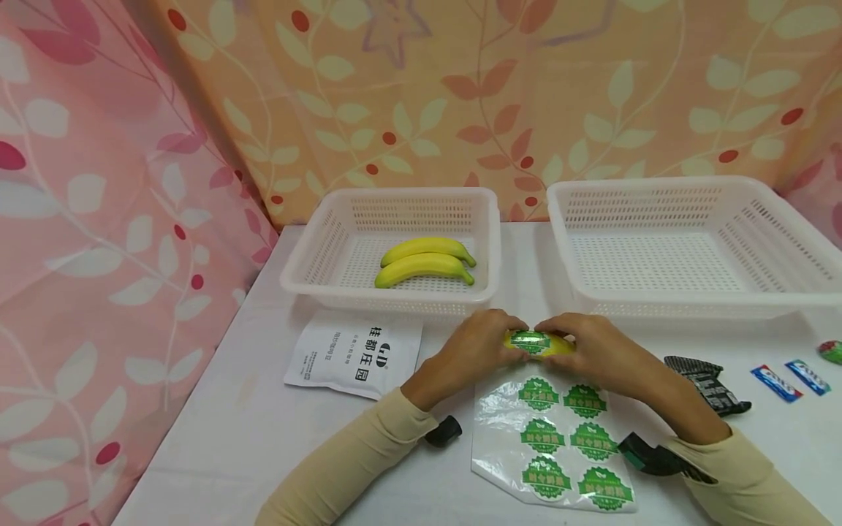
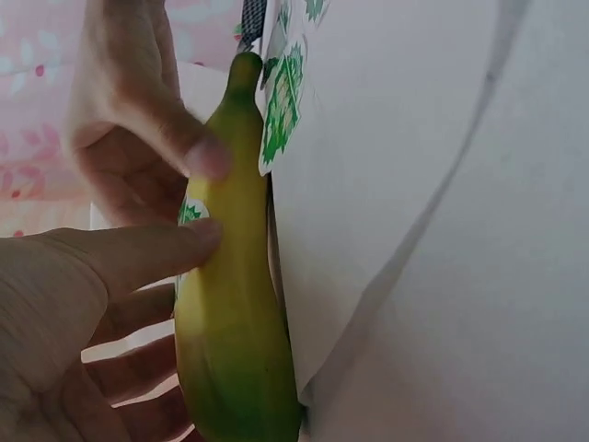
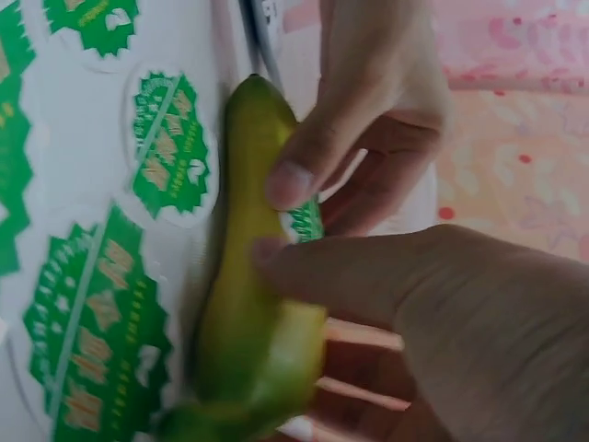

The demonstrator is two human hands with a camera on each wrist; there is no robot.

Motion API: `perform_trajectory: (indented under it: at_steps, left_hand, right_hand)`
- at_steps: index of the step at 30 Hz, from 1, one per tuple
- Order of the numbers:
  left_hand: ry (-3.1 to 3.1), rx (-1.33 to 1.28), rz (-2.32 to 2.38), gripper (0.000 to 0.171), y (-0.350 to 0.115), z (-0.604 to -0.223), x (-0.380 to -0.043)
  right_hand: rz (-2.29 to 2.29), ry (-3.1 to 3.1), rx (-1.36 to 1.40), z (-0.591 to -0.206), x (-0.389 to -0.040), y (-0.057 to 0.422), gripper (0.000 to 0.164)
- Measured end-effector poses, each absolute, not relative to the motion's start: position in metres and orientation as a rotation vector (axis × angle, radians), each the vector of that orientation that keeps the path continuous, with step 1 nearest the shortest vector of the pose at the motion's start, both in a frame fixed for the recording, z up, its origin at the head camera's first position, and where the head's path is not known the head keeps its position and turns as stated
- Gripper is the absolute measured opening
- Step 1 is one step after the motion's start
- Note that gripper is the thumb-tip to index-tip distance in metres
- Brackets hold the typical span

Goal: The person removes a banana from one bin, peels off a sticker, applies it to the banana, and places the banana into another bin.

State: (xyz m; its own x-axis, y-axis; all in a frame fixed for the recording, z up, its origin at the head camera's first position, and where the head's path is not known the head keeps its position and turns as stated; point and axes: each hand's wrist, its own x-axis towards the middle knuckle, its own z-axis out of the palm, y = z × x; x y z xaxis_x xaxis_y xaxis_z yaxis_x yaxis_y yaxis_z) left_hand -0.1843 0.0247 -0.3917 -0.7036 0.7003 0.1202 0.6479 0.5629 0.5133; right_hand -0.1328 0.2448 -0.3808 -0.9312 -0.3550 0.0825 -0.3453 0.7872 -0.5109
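A yellow banana with greenish ends point(image 2: 235, 322) lies low over the table's front middle, held by both hands. A green round sticker point(image 1: 529, 341) sits on its upper side. My left hand point(image 1: 470, 351) grips its left part, thumb on the near side and fingers behind. From the right, my right hand point(image 1: 601, 351) holds the other end the same way, both thumbs close together beside the sticker in the wrist views. Just in front lies a clear-white sheet point(image 1: 495, 438) bearing several green scalloped stickers point(image 1: 544, 435).
Behind stand two white plastic baskets; the left one point(image 1: 299, 281) contains two bananas point(image 1: 424, 267), the right one point(image 1: 691, 299) nothing. A white printed bag point(image 1: 342, 358) lies left. To the right are a black packet point(image 1: 713, 391), two small blue-white packets point(image 1: 778, 383) and a red-green item point(image 1: 832, 351).
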Motion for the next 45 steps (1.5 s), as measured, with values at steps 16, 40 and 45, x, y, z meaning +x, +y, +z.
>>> perform_trajectory:
  at_steps: [16, 40, 45]
  left_hand:
    - [2.504, 1.075, 1.127, 0.048, 0.023, -0.385, -0.184]
    - [2.511, 1.008, 1.323, 0.076, 0.078, -0.365, -0.19]
    - [2.572, 0.987, 1.327, 0.075, 0.09, -0.368, -0.202]
  right_hand:
    - [-0.536, 2.852, -0.399, -0.321, -0.105, 0.29, 0.051]
    - [-0.595, 3.191, -0.106, -0.303, -0.093, 0.393, 0.058]
    - [-0.57, 3.171, -0.086, -0.302, -0.097, 0.394, 0.058]
